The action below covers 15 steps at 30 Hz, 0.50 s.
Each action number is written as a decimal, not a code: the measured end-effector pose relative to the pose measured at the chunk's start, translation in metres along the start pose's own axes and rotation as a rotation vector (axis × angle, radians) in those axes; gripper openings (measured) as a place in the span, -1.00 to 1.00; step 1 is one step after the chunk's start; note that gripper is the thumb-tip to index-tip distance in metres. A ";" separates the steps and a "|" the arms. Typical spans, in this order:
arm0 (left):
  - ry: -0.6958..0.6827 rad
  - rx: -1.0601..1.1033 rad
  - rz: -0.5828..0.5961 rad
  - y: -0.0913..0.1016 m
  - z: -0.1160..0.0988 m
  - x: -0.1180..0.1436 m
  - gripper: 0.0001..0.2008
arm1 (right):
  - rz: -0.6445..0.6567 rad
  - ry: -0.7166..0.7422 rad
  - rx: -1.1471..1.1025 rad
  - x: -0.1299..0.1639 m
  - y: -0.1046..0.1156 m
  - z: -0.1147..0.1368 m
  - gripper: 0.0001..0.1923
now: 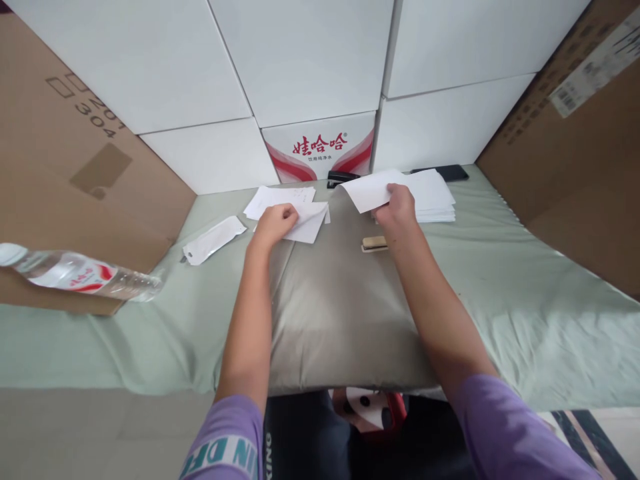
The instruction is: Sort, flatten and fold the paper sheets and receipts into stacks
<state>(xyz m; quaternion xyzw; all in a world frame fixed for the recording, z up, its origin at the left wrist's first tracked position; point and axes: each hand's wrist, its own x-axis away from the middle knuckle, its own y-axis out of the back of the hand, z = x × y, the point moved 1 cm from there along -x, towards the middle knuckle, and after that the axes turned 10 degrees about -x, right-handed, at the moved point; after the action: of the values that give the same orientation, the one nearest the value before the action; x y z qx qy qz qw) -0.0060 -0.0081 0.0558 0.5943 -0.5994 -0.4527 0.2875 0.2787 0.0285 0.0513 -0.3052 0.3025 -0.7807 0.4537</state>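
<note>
Left hand [275, 223] curled, fingers pinching the folded white sheet [307, 221] against a grey cushion [340, 313]. Right hand [396, 208] closed on the edge of another white sheet [373, 190], lifted off the paper stack [437, 200] just right of it. Small tan block [374, 244] touching the right wrist's left side. White pouch [214, 239] left of the left hand; clear bottle with red label [80, 275] farther left. Beyond both hands, black stapler [341, 178], then white carton printed with red Chinese characters [320, 148]. "304" legible on brown cardboard [75, 133] far left.
</note>
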 end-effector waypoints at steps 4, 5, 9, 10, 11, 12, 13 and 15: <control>0.090 0.030 0.109 0.013 0.010 0.001 -0.67 | 0.058 0.013 0.041 0.000 -0.001 0.003 -0.81; 0.152 -0.064 0.036 0.012 0.016 0.001 -0.68 | 0.064 0.018 0.057 0.002 -0.001 0.003 -0.80; 0.370 -0.304 -0.024 -0.008 0.040 0.003 -0.28 | 0.058 0.043 0.120 0.013 -0.006 -0.004 -0.69; 0.397 -0.316 -0.011 -0.014 0.045 0.004 -0.20 | 0.072 0.044 0.146 0.017 -0.008 -0.005 -0.66; 0.414 -0.331 -0.013 -0.019 0.048 0.004 -0.14 | 0.096 0.040 0.181 0.022 -0.011 -0.005 -0.63; 0.430 -0.344 -0.025 -0.023 0.050 0.004 -0.08 | 0.133 0.028 0.227 0.028 -0.013 -0.004 -0.62; 0.446 -0.351 -0.046 -0.027 0.052 0.004 -0.01 | 0.186 0.007 0.285 0.035 -0.016 -0.002 -0.61; 0.487 -0.323 -0.080 -0.030 0.056 0.002 0.11 | 0.337 -0.052 0.416 0.050 -0.023 0.005 -0.59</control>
<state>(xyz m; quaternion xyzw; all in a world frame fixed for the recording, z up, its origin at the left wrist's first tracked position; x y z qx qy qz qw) -0.0418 0.0044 0.0048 0.6550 -0.4090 -0.3973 0.4958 0.2502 -0.0082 0.0814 -0.1706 0.1701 -0.7315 0.6378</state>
